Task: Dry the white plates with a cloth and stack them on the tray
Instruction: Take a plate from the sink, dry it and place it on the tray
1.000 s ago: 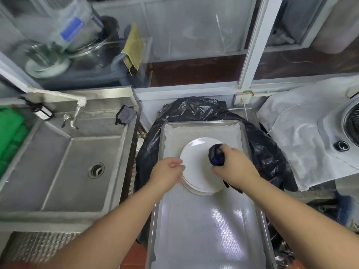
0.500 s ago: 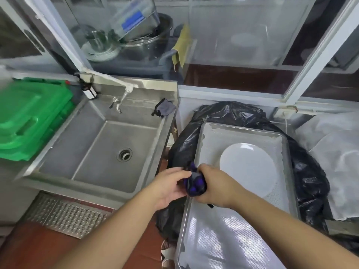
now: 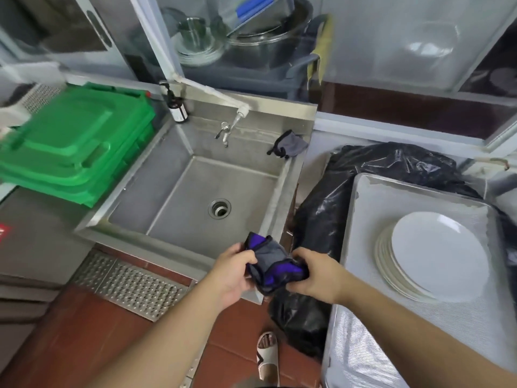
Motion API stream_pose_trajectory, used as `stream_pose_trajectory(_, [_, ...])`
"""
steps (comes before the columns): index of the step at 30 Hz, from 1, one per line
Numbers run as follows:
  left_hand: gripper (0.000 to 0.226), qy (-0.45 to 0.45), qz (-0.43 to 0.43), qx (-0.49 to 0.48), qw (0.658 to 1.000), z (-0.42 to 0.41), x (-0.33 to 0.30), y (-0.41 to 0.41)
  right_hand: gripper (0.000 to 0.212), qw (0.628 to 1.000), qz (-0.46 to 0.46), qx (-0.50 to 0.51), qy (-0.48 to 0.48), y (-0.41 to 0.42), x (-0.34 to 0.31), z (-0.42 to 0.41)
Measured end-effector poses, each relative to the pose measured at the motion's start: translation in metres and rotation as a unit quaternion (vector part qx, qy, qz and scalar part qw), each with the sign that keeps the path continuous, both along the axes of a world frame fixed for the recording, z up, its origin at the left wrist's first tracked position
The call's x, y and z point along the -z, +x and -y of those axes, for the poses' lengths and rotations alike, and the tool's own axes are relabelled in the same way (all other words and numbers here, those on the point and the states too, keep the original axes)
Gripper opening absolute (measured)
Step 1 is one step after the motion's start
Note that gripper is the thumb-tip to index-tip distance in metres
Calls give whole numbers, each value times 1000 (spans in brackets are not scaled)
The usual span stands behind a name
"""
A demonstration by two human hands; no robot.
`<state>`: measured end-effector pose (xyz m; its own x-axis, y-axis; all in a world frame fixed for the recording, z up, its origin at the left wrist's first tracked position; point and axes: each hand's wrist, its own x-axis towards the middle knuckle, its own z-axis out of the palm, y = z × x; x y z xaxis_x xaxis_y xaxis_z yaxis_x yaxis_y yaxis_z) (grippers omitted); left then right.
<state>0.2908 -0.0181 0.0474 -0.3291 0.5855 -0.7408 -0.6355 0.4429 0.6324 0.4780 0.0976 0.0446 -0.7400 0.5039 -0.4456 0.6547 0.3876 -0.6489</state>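
- My only view sits on the head, looking steeply forward and down.
- It's close over the sink [image 3: 193,197] and tray [image 3: 363,208].

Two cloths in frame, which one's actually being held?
The purple-and-grey cloth, gripped between the left hand and right hand. The other grey cloth lies untouched on the sink's back corner.

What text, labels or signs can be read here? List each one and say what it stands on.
No text can be read.
Dark pump bottle at the sink's back left corner: white label, print too small to read.
Red marking at the left edge: cut off, unreadable.
Clear container behind the glass: blue patch, no legible writing.
White plates, tray, cloth and green lids: no writing visible.
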Motion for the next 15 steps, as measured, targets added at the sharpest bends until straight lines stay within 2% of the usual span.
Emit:
stream_pose_trajectory(4, [41,-51,-10,15,999,14,27,-30,52,999,27,17,7,-23,24,12])
stream_pose_trajectory(7, [30,-77,-26,38,996,21,47,-46,58,998,51,15,41,-40,50,22])
stream_pose_trajectory(10, [32,-114,-94,57,987,26,75,-57,58,995,69,18,63,-58,68,36])
stream_pose_trajectory(15, [28,-171,-217,120,954,22,105,-77,55,987,128,37,87,-82,88,47])
